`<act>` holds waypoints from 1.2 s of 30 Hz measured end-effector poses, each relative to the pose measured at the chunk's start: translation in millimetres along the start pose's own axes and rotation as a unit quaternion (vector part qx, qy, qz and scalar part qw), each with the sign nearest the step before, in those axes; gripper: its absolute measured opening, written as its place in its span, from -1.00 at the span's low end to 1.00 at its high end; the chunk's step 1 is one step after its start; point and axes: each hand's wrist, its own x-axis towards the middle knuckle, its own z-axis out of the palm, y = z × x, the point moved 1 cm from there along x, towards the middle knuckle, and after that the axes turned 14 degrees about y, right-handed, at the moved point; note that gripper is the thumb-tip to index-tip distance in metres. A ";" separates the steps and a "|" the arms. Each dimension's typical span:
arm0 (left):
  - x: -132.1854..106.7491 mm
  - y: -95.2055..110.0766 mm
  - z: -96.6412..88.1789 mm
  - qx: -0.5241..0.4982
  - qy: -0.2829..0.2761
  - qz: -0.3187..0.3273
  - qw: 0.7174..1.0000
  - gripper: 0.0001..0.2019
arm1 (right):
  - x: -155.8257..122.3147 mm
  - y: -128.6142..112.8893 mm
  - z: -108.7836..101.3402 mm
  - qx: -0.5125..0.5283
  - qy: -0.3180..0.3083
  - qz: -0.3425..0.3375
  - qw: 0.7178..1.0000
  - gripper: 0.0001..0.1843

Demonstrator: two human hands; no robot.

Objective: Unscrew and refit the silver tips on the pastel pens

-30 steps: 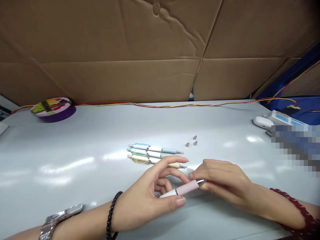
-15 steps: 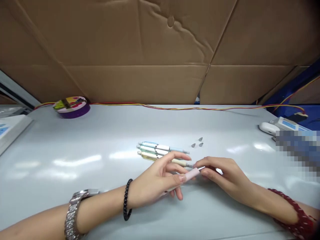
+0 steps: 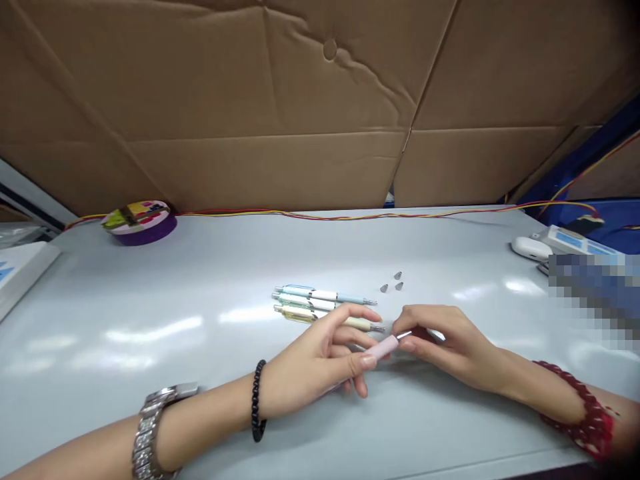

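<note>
My left hand grips a pink and white pen by its barrel, thumb underneath and fingers curled round it. My right hand pinches the silver metal tip at the pen's right end. Both hands rest low over the white table. Just beyond my left fingers lie three pens side by side: blue, green and yellow, tips pointing right. Three small loose metal tips sit on the table beyond my right hand.
A purple round tin stands at the back left. A red and yellow cable runs along the table's far edge under a cardboard wall. A white device lies at the right, a flat white box at the left edge.
Both hands with the pink pen moved away from me, closer to the three lying pens. The view shifted, bringing the left edge of the table into sight.
</note>
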 end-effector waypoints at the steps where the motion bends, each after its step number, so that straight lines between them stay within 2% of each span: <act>1: 0.7 0.2 -0.6 0.000 0.000 0.002 1.000 -0.62 | -0.9 0.2 -2.0 -0.004 0.008 -0.016 1.000 -0.81; 4: 2.5 1.0 -2.1 0.000 -0.005 0.000 1.000 -0.60 | -2.9 -1.0 -7.0 -0.001 0.030 -0.073 0.997 -0.89; 8: 3.3 2.4 -2.5 -0.001 -0.015 -0.011 1.000 -0.61 | -1.8 -4.6 -9.4 0.027 0.037 -0.135 0.990 -0.76; 11: 2.8 3.6 -2.2 0.001 -0.022 -0.015 1.000 -0.64 | -0.6 -5.7 -9.8 0.023 0.025 -0.121 0.992 -0.78; 16: 2.0 4.6 -2.3 0.023 -0.024 -0.011 0.999 -0.69 | -1.0 -4.3 -9.1 -0.015 -0.002 -0.049 0.999 -0.77; 18: 2.2 4.4 -2.2 0.023 -0.021 -0.012 0.999 -0.72 | -0.9 -4.1 -8.5 -0.035 0.003 -0.046 0.998 -0.75; 22: 3.3 4.4 -1.7 0.012 -0.013 -0.017 1.000 -0.74 | -0.8 -5.0 -8.8 -0.054 0.043 -0.078 0.995 -0.86; 27: 4.1 7.6 -1.1 0.016 -0.031 -0.024 0.999 -0.85 | -3.8 -7.1 -10.9 -0.016 0.061 -0.147 0.987 -0.82; 31: 1.8 10.9 -0.2 0.039 -0.048 -0.010 0.998 -0.79 | -6.1 -8.1 -11.2 -0.027 0.069 -0.174 0.982 -0.80; 36: -1.6 10.9 0.4 0.078 -0.062 0.007 0.995 -0.82 | -8.2 -10.2 -10.0 -0.036 0.065 -0.205 0.976 -0.80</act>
